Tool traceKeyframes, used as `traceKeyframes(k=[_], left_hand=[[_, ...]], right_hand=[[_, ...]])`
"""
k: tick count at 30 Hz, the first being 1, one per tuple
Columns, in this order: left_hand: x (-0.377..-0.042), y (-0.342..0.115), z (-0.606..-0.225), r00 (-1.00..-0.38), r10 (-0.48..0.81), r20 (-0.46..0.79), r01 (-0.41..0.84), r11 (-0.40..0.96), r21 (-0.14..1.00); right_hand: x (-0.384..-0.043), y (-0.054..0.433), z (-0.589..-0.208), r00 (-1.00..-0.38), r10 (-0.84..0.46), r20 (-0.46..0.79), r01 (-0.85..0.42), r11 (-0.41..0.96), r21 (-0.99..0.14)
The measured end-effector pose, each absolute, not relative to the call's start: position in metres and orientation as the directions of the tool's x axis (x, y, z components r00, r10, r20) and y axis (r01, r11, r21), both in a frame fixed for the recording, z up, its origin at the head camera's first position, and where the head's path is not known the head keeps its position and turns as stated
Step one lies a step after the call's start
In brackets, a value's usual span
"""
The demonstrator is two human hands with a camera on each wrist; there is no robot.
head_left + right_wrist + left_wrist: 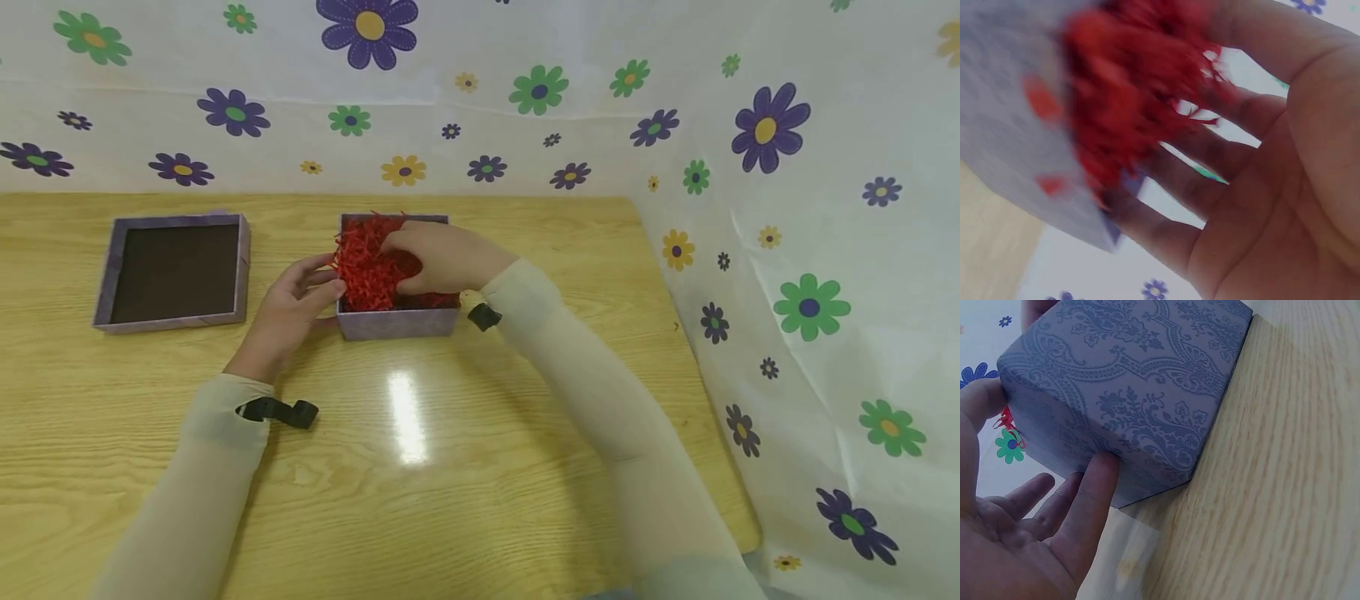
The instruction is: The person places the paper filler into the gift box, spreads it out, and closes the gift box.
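A flowered sheet [570,50] hangs at twelve and three o'clock and limits the wooden tabletop [510,517]; the widest room for moving is at six o'clock. A shallow lid [172,323] lies at nine o'clock from the patterned box [397,325], well apart. The box stands upright near the far edge. At its nine o'clock, the left hand [285,308] has nearly straight fingers that touch the wall without closing round it. The right hand [450,258] enters over the three o'clock rim, fingers spread and slightly bent; their tips are buried, so I cannot tell whether they pinch. The red shredded paper [367,258] inside is, I judge, being arranged; the next move probably calls for light fingers, because some strands poke over the nine o'clock rim.
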State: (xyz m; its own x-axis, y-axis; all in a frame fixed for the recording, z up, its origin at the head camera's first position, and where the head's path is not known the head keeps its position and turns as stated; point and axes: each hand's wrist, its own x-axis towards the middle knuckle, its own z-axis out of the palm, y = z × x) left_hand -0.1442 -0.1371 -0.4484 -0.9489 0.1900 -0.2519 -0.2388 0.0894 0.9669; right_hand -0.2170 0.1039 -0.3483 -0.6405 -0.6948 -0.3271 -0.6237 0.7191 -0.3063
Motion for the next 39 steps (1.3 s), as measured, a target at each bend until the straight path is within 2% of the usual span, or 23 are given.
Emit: traceKeyframes(k=[5,10,15,20,25,30,39], left_hand=[[-0.144,-0.137,-0.449,-0.948,0.187,-0.258,-0.250,0.068,0.966],[-0.144,-0.137,-0.450,-0.946,0.194,-0.261,-0.258,0.043,0.965],[-0.145,-0.136,-0.451,-0.943,0.206,-0.262,-0.259,0.042,0.965],[-0.145,-0.138,-0.452,-0.942,0.211,-0.261,-0.258,0.043,0.965],[-0.144,-0.137,-0.452,-0.945,0.202,-0.257,-0.251,0.054,0.966],[-0.141,-0.137,-0.452,-0.946,0.197,-0.258,-0.251,0.060,0.966],[-0.142,-0.137,-0.448,-0.943,0.209,-0.260,-0.252,0.065,0.966]], right_hand=[[-0.211,0.100,-0.340,-0.674,-0.696,-0.246,-0.627,0.716,-0.307],[-0.206,0.086,-0.353,-0.641,-0.740,-0.205,-0.673,0.670,-0.315],[-0.207,0.080,-0.371,-0.613,-0.755,-0.232,-0.674,0.653,-0.344],[-0.213,0.082,-0.381,-0.640,-0.704,-0.309,-0.616,0.710,-0.343],[-0.217,0.075,-0.393,-0.671,-0.646,-0.364,-0.583,0.763,-0.278],[-0.218,0.067,-0.405,-0.649,-0.656,-0.386,-0.624,0.749,-0.222],[-0.212,0.079,-0.387,-0.619,-0.702,-0.353,-0.659,0.708,-0.253]])
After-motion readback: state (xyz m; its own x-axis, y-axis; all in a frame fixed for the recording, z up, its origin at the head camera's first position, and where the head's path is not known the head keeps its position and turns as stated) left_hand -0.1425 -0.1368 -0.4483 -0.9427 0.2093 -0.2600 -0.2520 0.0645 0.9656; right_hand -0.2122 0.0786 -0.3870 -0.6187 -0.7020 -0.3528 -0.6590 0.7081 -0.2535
